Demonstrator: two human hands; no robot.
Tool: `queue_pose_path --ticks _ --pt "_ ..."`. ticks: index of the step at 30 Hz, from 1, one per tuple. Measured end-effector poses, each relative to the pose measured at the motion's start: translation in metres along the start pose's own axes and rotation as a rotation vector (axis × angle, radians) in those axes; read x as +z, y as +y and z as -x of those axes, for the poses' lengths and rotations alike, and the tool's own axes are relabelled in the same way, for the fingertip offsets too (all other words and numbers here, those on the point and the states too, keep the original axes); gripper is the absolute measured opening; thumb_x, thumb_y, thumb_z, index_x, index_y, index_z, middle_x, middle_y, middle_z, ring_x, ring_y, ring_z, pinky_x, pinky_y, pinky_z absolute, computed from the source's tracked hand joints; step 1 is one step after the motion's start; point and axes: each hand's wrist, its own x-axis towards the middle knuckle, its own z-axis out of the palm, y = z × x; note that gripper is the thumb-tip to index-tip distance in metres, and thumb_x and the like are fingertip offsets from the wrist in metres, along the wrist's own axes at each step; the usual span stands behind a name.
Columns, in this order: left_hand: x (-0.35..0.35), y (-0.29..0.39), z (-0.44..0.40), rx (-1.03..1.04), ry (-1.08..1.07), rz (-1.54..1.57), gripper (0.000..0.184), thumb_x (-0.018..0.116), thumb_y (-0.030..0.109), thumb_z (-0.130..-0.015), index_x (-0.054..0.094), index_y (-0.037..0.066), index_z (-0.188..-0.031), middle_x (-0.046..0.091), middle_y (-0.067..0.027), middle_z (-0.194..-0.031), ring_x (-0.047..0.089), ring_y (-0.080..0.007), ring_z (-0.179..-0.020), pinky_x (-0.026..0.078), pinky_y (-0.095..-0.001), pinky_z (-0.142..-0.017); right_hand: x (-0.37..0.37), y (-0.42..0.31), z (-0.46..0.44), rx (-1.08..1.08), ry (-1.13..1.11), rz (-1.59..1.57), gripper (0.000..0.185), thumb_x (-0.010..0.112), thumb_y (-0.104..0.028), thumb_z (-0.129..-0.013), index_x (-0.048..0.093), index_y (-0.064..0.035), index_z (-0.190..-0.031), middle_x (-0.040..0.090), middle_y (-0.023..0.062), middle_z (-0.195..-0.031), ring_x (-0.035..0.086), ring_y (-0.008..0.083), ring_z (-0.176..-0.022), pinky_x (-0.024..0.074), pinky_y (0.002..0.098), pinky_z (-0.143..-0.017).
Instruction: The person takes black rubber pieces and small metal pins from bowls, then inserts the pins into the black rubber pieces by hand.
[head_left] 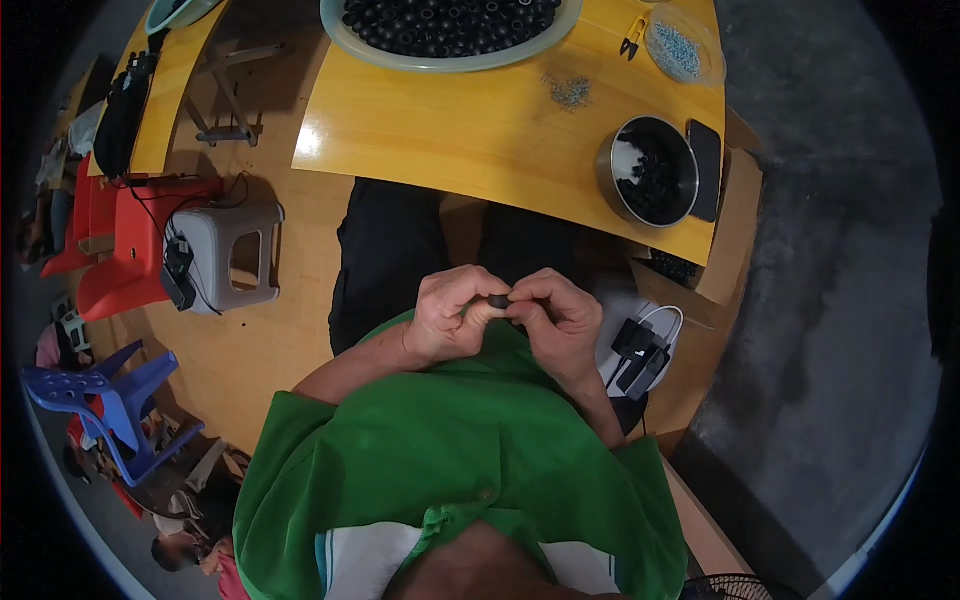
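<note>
A small black part point(499, 301) is pinched between both hands, over my lap. My left hand point(452, 314) grips its left side with thumb and forefinger, the other fingers curled. From the right, my right hand point(560, 325) has thumb and fingertips pressed together at the part's edge; whether a second small piece is between them is too small to tell. On the yellow table point(430, 120) ahead, a large basin point(455, 66) holds many black ring-shaped parts. A metal bowl point(612, 170) with small black pieces stands near the table's right corner.
Small metal pieces point(571, 93) lie loose on the table. Behind them are yellow-handled snips point(633, 37) and a tub of screws point(678, 52). A phone point(704, 170) lies beside the bowl. Red chairs point(135, 245), a grey stool point(235, 255), a blue chair point(115, 400) and people are at left.
</note>
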Motion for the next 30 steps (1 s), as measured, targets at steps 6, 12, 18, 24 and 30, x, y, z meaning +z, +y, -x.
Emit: queue_pose_path --ticks 6,12,18,24,30 --pt "0.001 0.0 0.003 0.015 0.022 -0.055 0.012 0.067 0.009 -0.078 0.058 0.001 -0.079 0.059 -0.0069 -0.068 0.059 -0.0214 -0.061 0.048 -0.0301 -0.06 0.007 0.004 0.004 0.037 0.01 -0.236 0.008 0.065 0.001 -0.079 0.059 0.0034 -0.083 0.055 0.0061 -0.086 0.053 0.0074 -0.068 0.0431 0.0185 -0.06" --pt "-0.005 0.001 -0.004 0.14 0.064 -0.145 0.012 0.069 0.01 -0.072 0.06 0.006 -0.078 0.061 -0.0063 -0.081 0.061 -0.0227 -0.079 0.039 -0.0451 -0.09 0.016 0.007 0.007 0.18 0.028 -0.472 0.011 0.066 -0.006 -0.081 0.059 0.0012 -0.084 0.054 0.0034 -0.084 0.052 0.0068 -0.069 0.0418 0.0183 -0.061" --pt "-0.004 0.006 -0.001 0.137 0.029 -0.084 0.013 0.069 0.007 -0.069 0.06 0.006 -0.079 0.062 -0.0101 -0.095 0.057 -0.0282 -0.102 0.03 -0.0481 -0.1 0.011 0.011 0.012 0.234 -0.171 -0.428 0.035 0.063 -0.028 -0.085 0.056 0.0013 -0.102 0.055 0.0022 -0.084 0.051 0.0065 -0.067 0.0415 0.0196 -0.059" --pt "-0.002 0.0 0.009 0.121 -0.104 0.112 0.012 0.062 -0.003 -0.071 0.059 0.005 -0.079 0.064 -0.0105 -0.091 0.062 -0.0271 -0.095 0.03 -0.0478 -0.101 0.018 0.017 0.03 0.182 -0.177 -0.45 0.047 0.054 -0.038 -0.089 0.054 0.0036 -0.11 0.053 0.0024 -0.077 0.048 0.0079 -0.063 0.0366 0.0208 -0.055" --pt "0.004 -0.002 0.013 0.111 -0.057 0.176 0.014 0.058 -0.009 -0.07 0.058 0.001 -0.079 0.064 -0.0117 -0.087 0.064 -0.0267 -0.091 0.041 -0.0463 -0.093 0.025 0.011 0.03 0.185 -0.114 -0.391 0.036 0.051 -0.028 -0.092 0.054 0.0021 -0.11 0.052 0.0019 -0.073 0.046 0.0059 -0.057 0.036 0.0201 -0.05"
